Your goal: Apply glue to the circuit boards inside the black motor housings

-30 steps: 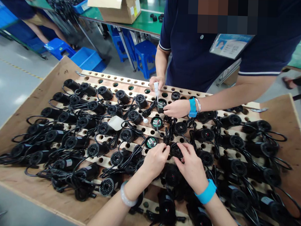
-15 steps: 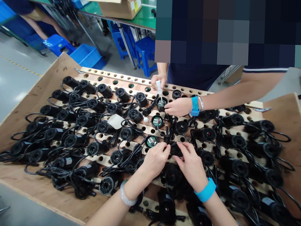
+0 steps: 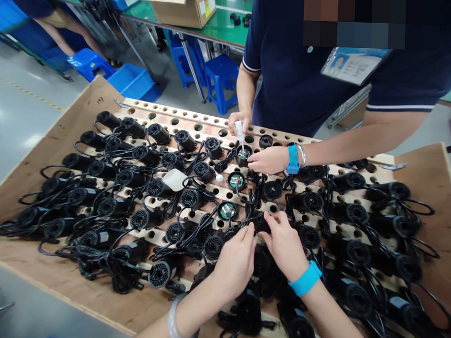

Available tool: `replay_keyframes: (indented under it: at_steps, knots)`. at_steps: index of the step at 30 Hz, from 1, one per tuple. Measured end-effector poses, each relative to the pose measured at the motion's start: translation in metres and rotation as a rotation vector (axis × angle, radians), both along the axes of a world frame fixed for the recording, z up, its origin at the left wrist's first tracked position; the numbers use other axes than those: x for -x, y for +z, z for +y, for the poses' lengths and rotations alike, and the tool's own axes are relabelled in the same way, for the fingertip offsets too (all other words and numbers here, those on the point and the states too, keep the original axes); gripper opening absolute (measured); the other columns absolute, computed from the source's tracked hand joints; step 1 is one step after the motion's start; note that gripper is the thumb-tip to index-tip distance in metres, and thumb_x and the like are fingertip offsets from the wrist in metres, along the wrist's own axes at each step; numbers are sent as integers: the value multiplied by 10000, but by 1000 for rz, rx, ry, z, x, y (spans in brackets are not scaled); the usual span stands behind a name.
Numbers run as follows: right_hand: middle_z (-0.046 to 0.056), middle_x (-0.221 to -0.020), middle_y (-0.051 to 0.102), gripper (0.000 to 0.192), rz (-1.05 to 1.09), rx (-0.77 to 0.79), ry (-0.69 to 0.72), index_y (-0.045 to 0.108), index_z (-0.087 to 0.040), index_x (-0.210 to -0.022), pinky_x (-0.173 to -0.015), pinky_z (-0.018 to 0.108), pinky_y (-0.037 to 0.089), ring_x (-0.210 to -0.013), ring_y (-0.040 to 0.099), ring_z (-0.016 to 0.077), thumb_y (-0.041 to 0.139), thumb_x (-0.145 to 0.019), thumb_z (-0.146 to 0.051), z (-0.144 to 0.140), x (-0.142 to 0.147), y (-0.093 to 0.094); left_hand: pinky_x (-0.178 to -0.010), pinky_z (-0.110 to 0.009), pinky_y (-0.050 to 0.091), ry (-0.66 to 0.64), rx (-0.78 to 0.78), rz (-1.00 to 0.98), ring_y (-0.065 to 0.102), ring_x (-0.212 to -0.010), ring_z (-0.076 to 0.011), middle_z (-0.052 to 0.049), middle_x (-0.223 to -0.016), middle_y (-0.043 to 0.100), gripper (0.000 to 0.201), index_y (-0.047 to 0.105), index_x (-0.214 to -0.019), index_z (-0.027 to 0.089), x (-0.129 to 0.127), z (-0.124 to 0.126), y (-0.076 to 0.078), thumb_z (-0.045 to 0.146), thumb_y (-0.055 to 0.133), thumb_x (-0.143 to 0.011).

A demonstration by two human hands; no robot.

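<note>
My right hand (image 3: 285,245) curls its thumb and fingers round a black cylindrical unit (image 3: 261,222), which it partly covers. Just left of it, my left hand (image 3: 234,258) has its fingers pressed together at the unit's near side; what they hold, if anything, is hidden. Black cables (image 3: 251,202) lie bundled beyond my fingertips. Two open black housings show green circuit boards: one (image 3: 227,210) is near my left hand and another (image 3: 236,180) farther back. Across from me, a co-worker's hand (image 3: 241,121) tips a white squeeze bottle (image 3: 240,132) into a third open housing (image 3: 243,154).
A shallow wooden crate (image 3: 60,124) with hole-drilled slats (image 3: 168,113) holds rows of black cylindrical units with coiled cables. A pale sheet-like piece (image 3: 174,180) lies among them. Behind stand a blue bin (image 3: 134,82), blue stools (image 3: 221,72) and a cardboard box (image 3: 179,7) on a green table.
My left hand has turned, and its fingers are straighter and slightly lower than before. My right hand stays at the black unit. The co-worker's bottle remains over the same housing.
</note>
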State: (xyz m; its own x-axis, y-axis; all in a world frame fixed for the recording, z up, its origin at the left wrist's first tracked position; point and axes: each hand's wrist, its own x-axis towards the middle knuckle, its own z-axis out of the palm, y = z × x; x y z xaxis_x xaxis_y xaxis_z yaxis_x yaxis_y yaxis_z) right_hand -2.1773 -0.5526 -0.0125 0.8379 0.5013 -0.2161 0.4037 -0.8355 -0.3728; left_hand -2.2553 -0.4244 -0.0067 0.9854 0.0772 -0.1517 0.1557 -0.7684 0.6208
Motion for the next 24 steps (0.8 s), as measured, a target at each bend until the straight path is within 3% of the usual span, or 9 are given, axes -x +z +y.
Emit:
replay_keyframes:
  at_steps: [3,5,7,14,24]
  knots:
    - [101,-1073,544,407,1,54,13,543,-167,-1224,-609,298,531,-701,655,180,612,-823,-186,2,-2,4,-933,-367,527,294,474,193,551,-1199,-242,-171,-1335,538,413,459,-1330,125,-3,-15,-11,228,423,-933]
    - [106,-1080,550,408,-8,113,27,546,-172,-1229,-579,290,520,-673,656,175,612,-827,-203,2,-3,6,-882,-338,549,508,730,281,608,-1114,-219,-162,-1262,594,360,496,-1277,127,-14,-25,-17,232,402,-945]
    - [110,-1084,553,410,-16,162,54,543,-169,-1242,-556,290,512,-663,658,179,600,-839,-221,3,-4,9,-825,-311,566,647,877,303,644,-1020,-194,-144,-1176,635,301,532,-1201,133,-26,-32,-22,228,403,-947]
    - [107,-1061,557,401,-64,218,121,544,-186,-1238,-528,278,492,-679,667,189,596,-850,-274,2,-8,12,-659,-288,580,814,881,335,653,-862,-184,-115,-1001,657,171,566,-1039,136,-37,-33,-30,208,481,-909]
    - [97,-1077,534,442,-55,185,204,538,-189,-1264,-509,260,497,-722,658,179,611,-842,-299,-3,-13,4,-782,-299,546,939,803,303,645,-860,-171,-73,-968,665,100,589,-951,179,-45,-41,-37,171,545,-862]
